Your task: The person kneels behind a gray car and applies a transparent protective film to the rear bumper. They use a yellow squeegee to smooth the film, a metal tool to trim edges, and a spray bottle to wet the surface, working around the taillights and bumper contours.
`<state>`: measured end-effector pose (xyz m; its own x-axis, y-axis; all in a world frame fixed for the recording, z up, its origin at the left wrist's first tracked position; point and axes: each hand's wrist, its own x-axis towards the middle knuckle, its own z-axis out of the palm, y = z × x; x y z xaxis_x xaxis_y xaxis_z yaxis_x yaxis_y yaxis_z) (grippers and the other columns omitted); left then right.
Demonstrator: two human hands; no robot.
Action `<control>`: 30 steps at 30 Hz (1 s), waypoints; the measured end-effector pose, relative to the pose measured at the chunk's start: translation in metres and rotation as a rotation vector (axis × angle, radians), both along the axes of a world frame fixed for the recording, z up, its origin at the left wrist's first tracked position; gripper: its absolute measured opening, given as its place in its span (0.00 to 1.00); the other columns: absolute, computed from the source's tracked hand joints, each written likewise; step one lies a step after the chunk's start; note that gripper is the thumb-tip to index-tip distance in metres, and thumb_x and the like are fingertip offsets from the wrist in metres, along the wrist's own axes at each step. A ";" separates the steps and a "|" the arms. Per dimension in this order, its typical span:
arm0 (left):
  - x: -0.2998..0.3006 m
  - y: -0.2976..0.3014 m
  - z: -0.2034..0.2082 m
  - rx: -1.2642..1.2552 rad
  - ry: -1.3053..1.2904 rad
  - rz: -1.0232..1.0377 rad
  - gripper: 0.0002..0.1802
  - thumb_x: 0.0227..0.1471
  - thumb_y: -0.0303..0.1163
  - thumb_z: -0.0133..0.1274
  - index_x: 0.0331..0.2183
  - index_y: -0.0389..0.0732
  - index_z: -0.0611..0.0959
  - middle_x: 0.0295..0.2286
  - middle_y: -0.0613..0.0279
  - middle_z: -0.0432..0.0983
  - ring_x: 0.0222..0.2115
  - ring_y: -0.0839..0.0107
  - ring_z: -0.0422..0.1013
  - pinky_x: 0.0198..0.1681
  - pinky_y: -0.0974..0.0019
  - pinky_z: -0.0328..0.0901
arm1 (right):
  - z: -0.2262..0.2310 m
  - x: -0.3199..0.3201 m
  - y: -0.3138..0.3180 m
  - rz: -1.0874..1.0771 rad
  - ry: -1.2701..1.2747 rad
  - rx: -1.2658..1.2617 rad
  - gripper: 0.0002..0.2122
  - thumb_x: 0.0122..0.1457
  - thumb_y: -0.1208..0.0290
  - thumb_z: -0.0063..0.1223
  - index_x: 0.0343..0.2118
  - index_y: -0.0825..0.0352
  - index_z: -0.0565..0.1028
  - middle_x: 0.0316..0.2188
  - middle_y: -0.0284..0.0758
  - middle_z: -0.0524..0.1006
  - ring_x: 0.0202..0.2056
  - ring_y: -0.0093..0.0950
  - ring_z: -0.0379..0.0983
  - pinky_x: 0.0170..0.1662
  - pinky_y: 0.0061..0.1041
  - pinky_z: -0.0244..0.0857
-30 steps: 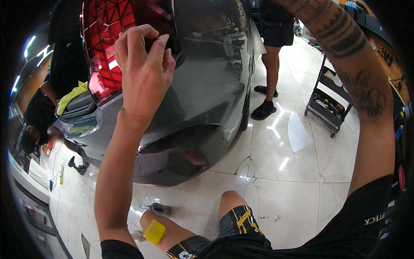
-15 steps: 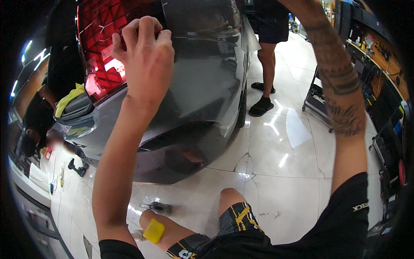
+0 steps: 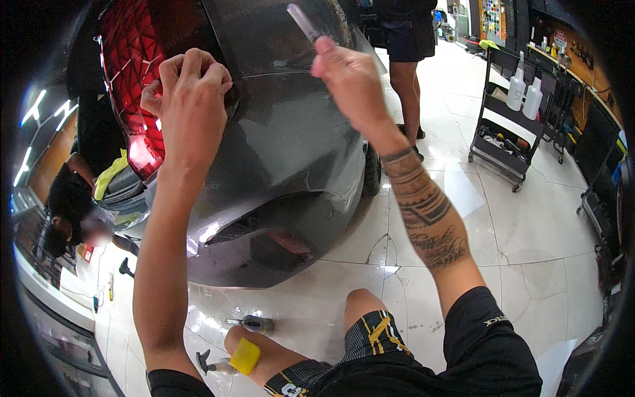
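While the right grip (image 3: 354,83) clasps a slim, pale stick (image 3: 303,21), the left grip's (image 3: 190,109) unclear.

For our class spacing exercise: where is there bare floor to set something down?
Bare floor lies between the right forearm, the black cart and the lower-right white sheet, and between that forearm and the right knee. Crowded: beside the left knee, where two bottles sit.

1 L hand (image 3: 192,118), 1 R hand (image 3: 350,81), 1 slim clear tool (image 3: 304,22); 1 grey car (image 3: 278,149) w/ 1 red tail lt (image 3: 129,76) in view; 1 yel. block (image 3: 245,356); 2 btls (image 3: 260,324) on flr (image 3: 430,298); 2 white btls (image 3: 515,94) on 1 blk cart (image 3: 497,157); 2 other ppl (image 3: 405,43) in view.
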<state>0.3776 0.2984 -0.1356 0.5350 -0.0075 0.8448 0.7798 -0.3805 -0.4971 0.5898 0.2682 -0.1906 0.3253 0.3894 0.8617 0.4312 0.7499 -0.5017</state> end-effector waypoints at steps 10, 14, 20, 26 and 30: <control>-0.002 -0.004 0.003 -0.030 0.078 -0.001 0.08 0.46 0.32 0.58 0.33 0.44 0.81 0.40 0.68 0.71 0.48 0.62 0.62 0.48 0.51 0.52 | 0.000 -0.061 0.040 0.028 0.064 0.162 0.15 0.62 0.63 0.46 0.24 0.71 0.73 0.18 0.43 0.75 0.21 0.41 0.72 0.28 0.39 0.64; 0.000 -0.002 0.000 -0.008 0.088 0.032 0.07 0.46 0.29 0.57 0.33 0.45 0.81 0.40 0.67 0.71 0.48 0.63 0.62 0.48 0.51 0.52 | 0.005 -0.072 0.027 0.015 -0.025 -0.058 0.10 0.51 0.68 0.57 0.25 0.72 0.73 0.24 0.48 0.77 0.30 0.48 0.75 0.35 0.41 0.68; -0.005 0.001 0.006 -0.068 0.162 -0.066 0.10 0.41 0.22 0.55 0.30 0.45 0.81 0.39 0.65 0.70 0.47 0.60 0.62 0.45 0.45 0.53 | 0.014 -0.063 0.039 -0.036 -0.023 -0.166 0.08 0.43 0.70 0.61 0.23 0.70 0.77 0.24 0.47 0.78 0.29 0.44 0.77 0.36 0.36 0.71; -0.015 -0.007 0.014 -0.095 0.283 0.032 0.08 0.42 0.22 0.56 0.29 0.46 0.79 0.38 0.65 0.69 0.49 0.61 0.62 0.48 0.43 0.51 | 0.018 -0.062 0.035 0.007 -0.005 -0.260 0.09 0.43 0.68 0.62 0.23 0.69 0.79 0.23 0.47 0.78 0.29 0.43 0.78 0.36 0.33 0.71; -0.031 -0.018 0.016 -0.083 0.408 0.030 0.07 0.43 0.25 0.57 0.29 0.48 0.79 0.39 0.66 0.67 0.53 0.62 0.59 0.54 0.43 0.49 | 0.013 -0.065 0.037 -0.043 -0.014 -0.215 0.11 0.44 0.65 0.64 0.23 0.69 0.79 0.22 0.47 0.78 0.28 0.42 0.77 0.34 0.33 0.70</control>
<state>0.3463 0.2808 -0.1196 0.8248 0.0727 0.5608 0.5368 -0.4125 -0.7360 0.5253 0.3053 -0.1777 0.3339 0.5509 0.7649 0.4687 0.6070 -0.6417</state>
